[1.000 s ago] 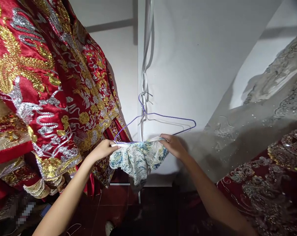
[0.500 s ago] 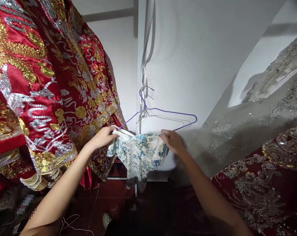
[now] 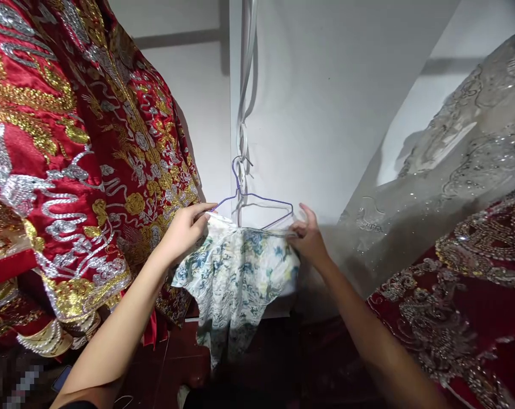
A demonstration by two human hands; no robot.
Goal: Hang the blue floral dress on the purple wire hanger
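Observation:
A purple wire hanger (image 3: 266, 200) hangs by its hook from a white cord-like strip against the wall. Below it is a white floral top (image 3: 240, 267) with blue, green and yellow print, its left part around the hanger's left arm. My left hand (image 3: 187, 230) is closed, pinching the top's upper left edge by the hanger. At the upper right edge, my right hand (image 3: 309, 236) pinches the fabric with one finger raised. The hanger's right end stays outside the cloth, just left of that hand.
Red garments (image 3: 133, 142) with gold and silver embroidery hang at the left. On the right are a sheer sequined dress (image 3: 466, 147) and a dark red beaded garment (image 3: 445, 307). Behind is a white wall (image 3: 308, 102), and dark red floor tiles (image 3: 176, 363) show below.
The top has spread out and hangs lower and fuller. The hanger's right arm now reaches less far right. My right hand has shifted slightly right with a finger lifted. The view has shifted a little.

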